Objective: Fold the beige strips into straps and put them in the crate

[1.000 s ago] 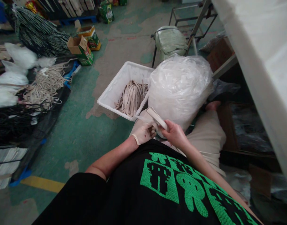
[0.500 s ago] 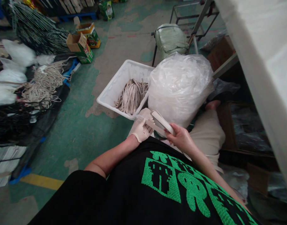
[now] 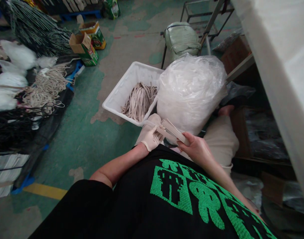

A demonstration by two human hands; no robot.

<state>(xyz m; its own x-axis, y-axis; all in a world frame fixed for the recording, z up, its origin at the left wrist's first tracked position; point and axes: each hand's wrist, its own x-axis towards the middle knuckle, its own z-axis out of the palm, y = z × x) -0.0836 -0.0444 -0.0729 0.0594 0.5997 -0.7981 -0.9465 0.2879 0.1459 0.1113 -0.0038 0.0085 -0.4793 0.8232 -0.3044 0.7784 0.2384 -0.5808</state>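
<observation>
Right hand [image 3: 197,146], bare, is closed firmly on the near end of a flat, folded off-white strap bundle [image 3: 173,130]; far end sticks out over the lap. One pale flat strip [image 3: 168,135] spans to the left hand [image 3: 152,138], white-gloved, fingers half curled; can't tell if it's pinched. Near corner of the white rectangular plastic tub [image 3: 124,93], grey-beige strips [image 3: 140,101] piled inside, sits just past the glove. Big clear plastic bag [image 3: 191,93] crowds the tub's right edge. Open room is left: bare green floor [image 3: 112,142]. Right side bounded by the white tabletop [image 3: 283,56] edge.
</observation>
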